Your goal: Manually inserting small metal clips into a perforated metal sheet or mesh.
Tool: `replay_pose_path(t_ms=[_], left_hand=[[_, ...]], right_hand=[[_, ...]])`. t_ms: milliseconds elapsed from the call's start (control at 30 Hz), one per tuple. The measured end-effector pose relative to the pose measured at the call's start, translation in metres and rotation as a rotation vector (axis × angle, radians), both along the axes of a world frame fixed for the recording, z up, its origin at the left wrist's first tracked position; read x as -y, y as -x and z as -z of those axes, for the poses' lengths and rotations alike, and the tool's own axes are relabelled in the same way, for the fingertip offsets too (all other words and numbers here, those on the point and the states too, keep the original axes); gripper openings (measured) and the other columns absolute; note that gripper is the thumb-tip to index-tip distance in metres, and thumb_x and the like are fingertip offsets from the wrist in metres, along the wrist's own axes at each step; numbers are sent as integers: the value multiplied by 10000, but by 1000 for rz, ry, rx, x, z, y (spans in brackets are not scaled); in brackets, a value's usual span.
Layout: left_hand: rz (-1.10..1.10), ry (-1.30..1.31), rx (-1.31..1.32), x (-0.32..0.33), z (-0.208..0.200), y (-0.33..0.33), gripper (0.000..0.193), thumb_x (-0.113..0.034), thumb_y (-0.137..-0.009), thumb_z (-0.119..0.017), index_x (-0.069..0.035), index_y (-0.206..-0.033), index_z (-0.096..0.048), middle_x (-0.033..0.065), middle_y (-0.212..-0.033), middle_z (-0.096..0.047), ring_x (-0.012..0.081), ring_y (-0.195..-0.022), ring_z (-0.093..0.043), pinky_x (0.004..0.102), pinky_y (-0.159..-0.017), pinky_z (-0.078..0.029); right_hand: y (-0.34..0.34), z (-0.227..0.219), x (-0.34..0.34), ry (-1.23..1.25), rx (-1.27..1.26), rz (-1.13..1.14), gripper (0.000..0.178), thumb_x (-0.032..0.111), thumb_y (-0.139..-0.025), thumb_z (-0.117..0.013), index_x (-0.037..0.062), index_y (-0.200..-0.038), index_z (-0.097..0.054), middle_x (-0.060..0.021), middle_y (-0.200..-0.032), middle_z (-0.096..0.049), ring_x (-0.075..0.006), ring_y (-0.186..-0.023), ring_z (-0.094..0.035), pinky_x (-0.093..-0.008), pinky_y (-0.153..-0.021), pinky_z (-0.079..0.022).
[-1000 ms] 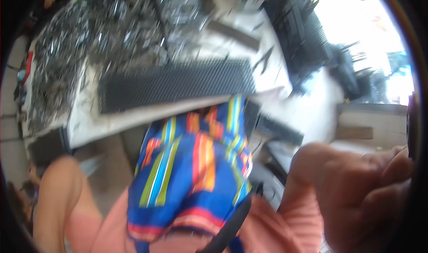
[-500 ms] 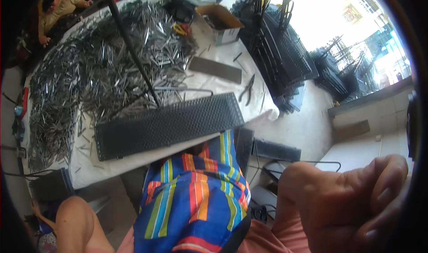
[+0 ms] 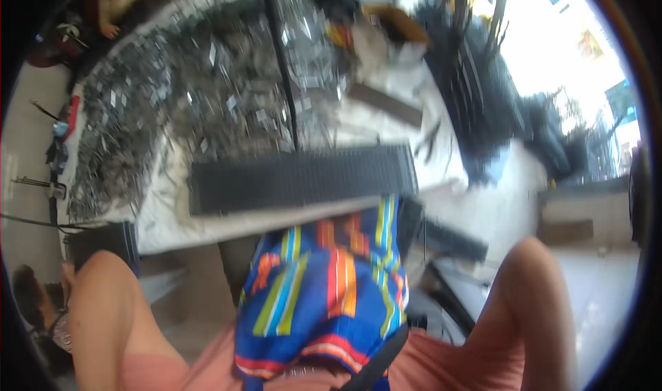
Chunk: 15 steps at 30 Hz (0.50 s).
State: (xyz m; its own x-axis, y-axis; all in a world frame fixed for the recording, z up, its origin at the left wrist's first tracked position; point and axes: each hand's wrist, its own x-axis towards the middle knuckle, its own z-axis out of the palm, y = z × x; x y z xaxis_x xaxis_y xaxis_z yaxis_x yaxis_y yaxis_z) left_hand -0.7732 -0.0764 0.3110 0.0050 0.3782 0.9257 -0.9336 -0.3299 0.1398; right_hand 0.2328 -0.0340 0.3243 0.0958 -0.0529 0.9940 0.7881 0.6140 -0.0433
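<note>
Neither of my hands shows at this moment. In front of me a long black perforated metal panel (image 3: pixel 303 183) lies along the near edge of the white-covered table (image 3: pixel 227 227). A thin black rod (image 3: pixel 281 67) rises from behind it toward the top of the view. Beyond the panel spreads a large heap of small shiny metal strips (image 3: pixel 207 81). A flat grey bar (image 3: pixel 385 104) lies right of the heap, with blurred dark pliers (image 3: pixel 430 140) close by. A striped blue apron (image 3: pixel 317 287) covers my lap between my bare knees.
At the back right of the table is an open cardboard box (image 3: pixel 396 24). Stacked black racks (image 3: pixel 483 87) stand beyond the table's right side. Another person (image 3: pixel 127 1) is at the far left. A dark panel (image 3: pixel 103 243) stands by my left knee.
A hand at the lower right has left the view, uncovering my right knee. The view has shifted, so the table and panel appear farther right, and the picture is blurred.
</note>
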Motion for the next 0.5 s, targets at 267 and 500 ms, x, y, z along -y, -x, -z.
replay_pose_path(t_ms=[267, 500], left_hand=[[-180, -508, 291, -116, -16, -492, 186, -110, -766, -616, -108, -947, -570, -19, -576, -517, 61, -467, -462, 188, -478, -373], [-332, -461, 326, -77, 4, -450, 184, -125, -758, -621, -113, -936, -577, -28, -565, -512, 54, -469, -466, 185, -480, -373]], right_hand=[[16, -84, -91, -541, 175, -66, 650, 541, -860, -509, 69, -1303, -451, -191, -1125, -553, -294, -1004, -523, -445, -872, -404], [29, -57, -113, -509, 119, -108, 671, 580, -855, -497, 85, -1307, -450, -193, -1160, -541, -310, -1052, -508, -469, -899, -387]])
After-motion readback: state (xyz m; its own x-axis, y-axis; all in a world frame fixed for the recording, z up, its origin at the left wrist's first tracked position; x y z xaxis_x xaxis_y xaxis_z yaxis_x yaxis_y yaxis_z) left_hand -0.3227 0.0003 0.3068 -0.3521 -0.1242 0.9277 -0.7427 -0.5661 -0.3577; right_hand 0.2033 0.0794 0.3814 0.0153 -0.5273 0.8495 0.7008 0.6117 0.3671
